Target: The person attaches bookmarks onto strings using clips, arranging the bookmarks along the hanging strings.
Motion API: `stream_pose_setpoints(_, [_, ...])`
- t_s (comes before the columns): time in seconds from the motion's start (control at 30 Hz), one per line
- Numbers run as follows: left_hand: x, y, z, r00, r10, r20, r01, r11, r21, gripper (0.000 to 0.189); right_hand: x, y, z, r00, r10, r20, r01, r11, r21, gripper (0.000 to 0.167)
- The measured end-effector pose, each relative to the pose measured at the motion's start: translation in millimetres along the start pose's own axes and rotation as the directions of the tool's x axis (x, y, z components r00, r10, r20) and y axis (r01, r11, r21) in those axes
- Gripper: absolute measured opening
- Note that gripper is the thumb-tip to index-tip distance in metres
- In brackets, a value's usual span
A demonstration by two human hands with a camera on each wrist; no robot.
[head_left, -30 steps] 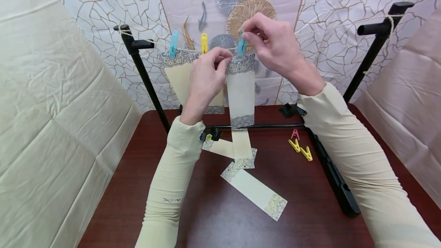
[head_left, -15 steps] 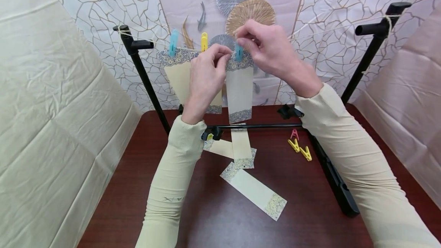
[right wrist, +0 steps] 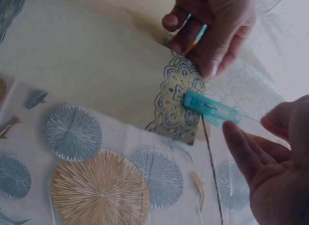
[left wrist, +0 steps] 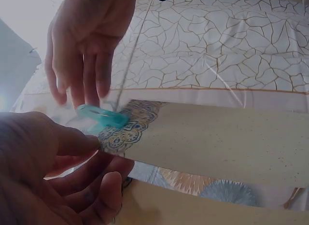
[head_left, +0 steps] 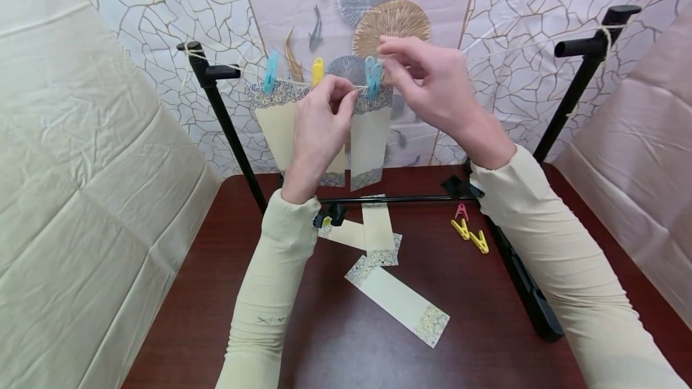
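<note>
My left hand [head_left: 321, 131] pinches the top left corner of a cream paper strip [head_left: 369, 143] with a patterned lace border, up at the white string [left wrist: 133, 56]. A blue clothespin [head_left: 373, 77] sits on the strip's top edge and the string. My right hand [head_left: 432, 80] is just right of this clothespin, thumb and forefinger spread apart. In the right wrist view the forefinger is at or very near the end of the clothespin [right wrist: 212, 108]; contact is hard to tell. Left of my left hand, a wider cream sheet [head_left: 278, 128] hangs from another blue clothespin [head_left: 271, 72] and a yellow clothespin [head_left: 318, 71].
Black stand posts [head_left: 227, 119] hold the string at both sides, joined by a low crossbar [head_left: 416, 199]. On the dark red table [head_left: 216, 317] lie several bordered paper strips [head_left: 397, 299]. Yellow clothespins [head_left: 479, 242] and a pink clothespin [head_left: 462, 211] lie at right.
My right hand has let go of the blue clothespin, its fingers parting and moving slightly right. The clothespin stays on the strip and string. My left hand keeps its pinch on the corner.
</note>
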State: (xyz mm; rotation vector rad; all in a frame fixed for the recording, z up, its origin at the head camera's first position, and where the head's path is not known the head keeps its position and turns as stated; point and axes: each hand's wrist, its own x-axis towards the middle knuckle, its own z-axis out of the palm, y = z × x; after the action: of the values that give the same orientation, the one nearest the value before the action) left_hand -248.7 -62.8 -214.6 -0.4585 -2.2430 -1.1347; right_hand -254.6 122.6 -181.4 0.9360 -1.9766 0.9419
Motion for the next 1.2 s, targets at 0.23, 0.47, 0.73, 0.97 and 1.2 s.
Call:
stream_pose_setpoints(0.23, [-8.5, -6.3, -7.3, 1.0, -0.027, 0.0, 0.027, 0.999, -0.034, 0.014, -16.2, 2, -8, 0.986, -0.139, -0.097, 0.144, 0.989, 0.041, 0.021])
stream_pose_setpoints(0.47, [-22.3, -13.7, -12.0, 1.0, -0.024, 0.012, 0.025, 0.998, -0.052, 0.015, -42.8, 8, -12, 0.996, -0.066, -0.063, 0.067, 0.998, 0.016, 0.019])
stream_pose_setpoints(0.73, [-42.1, -29.2, -8.1, 0.999, -0.017, 0.039, 0.02, 0.997, -0.079, 0.015, -80.6, 27, -9, 0.993, 0.114, -0.028, -0.112, 0.992, 0.054, 0.019])
stream_pose_setpoints(0.97, [-57.4, -44.8, 1.7, 0.994, -0.021, 0.106, 0.03, 0.995, -0.092, 0.015, -116.3, 42, -7, 0.953, 0.304, 0.01, -0.304, 0.952, 0.019, 0.021])
stream_pose_setpoints(1.2, [-75.4, -61.3, 12.6, 0.984, -0.027, 0.177, 0.048, 0.993, -0.111, 0.016, -145.6, 59, -4, 0.92, 0.39, 0.036, -0.39, 0.921, 0.013, 0.022])
